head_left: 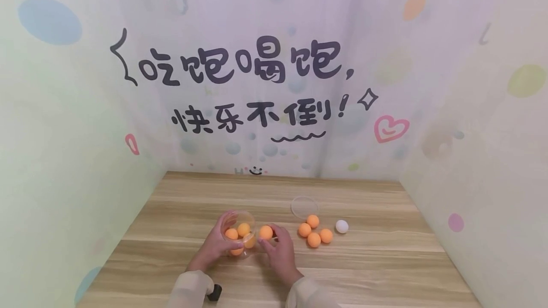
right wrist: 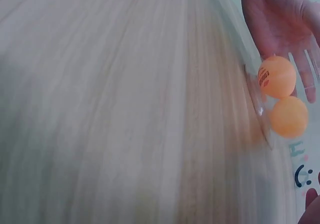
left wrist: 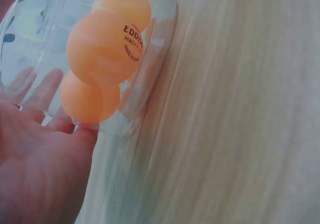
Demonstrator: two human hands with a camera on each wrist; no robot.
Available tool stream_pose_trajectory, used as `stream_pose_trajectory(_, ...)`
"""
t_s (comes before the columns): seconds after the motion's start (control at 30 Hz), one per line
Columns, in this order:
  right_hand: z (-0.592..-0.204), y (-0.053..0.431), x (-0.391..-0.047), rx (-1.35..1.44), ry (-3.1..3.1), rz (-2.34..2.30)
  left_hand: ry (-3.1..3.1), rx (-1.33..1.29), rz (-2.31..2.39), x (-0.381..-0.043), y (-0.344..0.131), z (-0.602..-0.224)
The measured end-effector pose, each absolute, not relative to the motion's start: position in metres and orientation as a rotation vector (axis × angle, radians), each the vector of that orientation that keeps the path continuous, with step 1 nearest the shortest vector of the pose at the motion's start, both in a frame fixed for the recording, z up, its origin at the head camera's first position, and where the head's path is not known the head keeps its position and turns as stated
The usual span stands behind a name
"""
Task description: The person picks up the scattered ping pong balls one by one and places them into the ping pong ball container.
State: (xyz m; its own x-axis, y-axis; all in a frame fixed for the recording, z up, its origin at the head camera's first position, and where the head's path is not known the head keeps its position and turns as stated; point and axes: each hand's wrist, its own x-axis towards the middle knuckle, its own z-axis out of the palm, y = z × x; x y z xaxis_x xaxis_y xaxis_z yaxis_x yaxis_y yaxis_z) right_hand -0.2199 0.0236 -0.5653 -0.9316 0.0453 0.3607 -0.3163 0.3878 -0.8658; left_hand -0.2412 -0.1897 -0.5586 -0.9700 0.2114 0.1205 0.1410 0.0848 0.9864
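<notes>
My left hand (head_left: pixel 214 246) grips a clear plastic jar (head_left: pixel 241 215) around its side. Several orange table tennis balls (head_left: pixel 244 229) are inside it. In the left wrist view the palm (left wrist: pixel 45 159) lies along the jar, and dark print shows on one orange ball (left wrist: pixel 105 46). Just right of the jar, my right hand (head_left: pixel 282 255) pinches another orange ball (head_left: pixel 265 233) between thumb and fingers, apart from the others. The right wrist view catches only fingertips (right wrist: pixel 312 211) of that hand at its lower right edge, with the left hand (right wrist: pixel 277 21) behind the jar.
To the right on the wooden table (head_left: pixel 376 260) lies a loose group of several orange balls (head_left: pixel 314 240). A white ball (head_left: pixel 342 226) sits beyond them. Behind the group is a clear round lid (head_left: pixel 305 207). Printed curtain walls (head_left: pixel 274 156) stand at the back and both sides.
</notes>
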Motion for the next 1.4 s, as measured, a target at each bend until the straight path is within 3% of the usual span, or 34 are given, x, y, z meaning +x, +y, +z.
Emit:
stream_pose_trajectory(0.77, -0.559, 0.008, -0.219, 0.47, -2.207, 1.568, 2.282, 0.376, 2.042, -0.24, -0.19, -0.558)
stream_pose_trajectory(1.4, -0.541, -0.012, -0.228, 0.296, -2.319, 1.758, 2.256, 0.395, 2.04, -0.244, -0.192, -0.562)
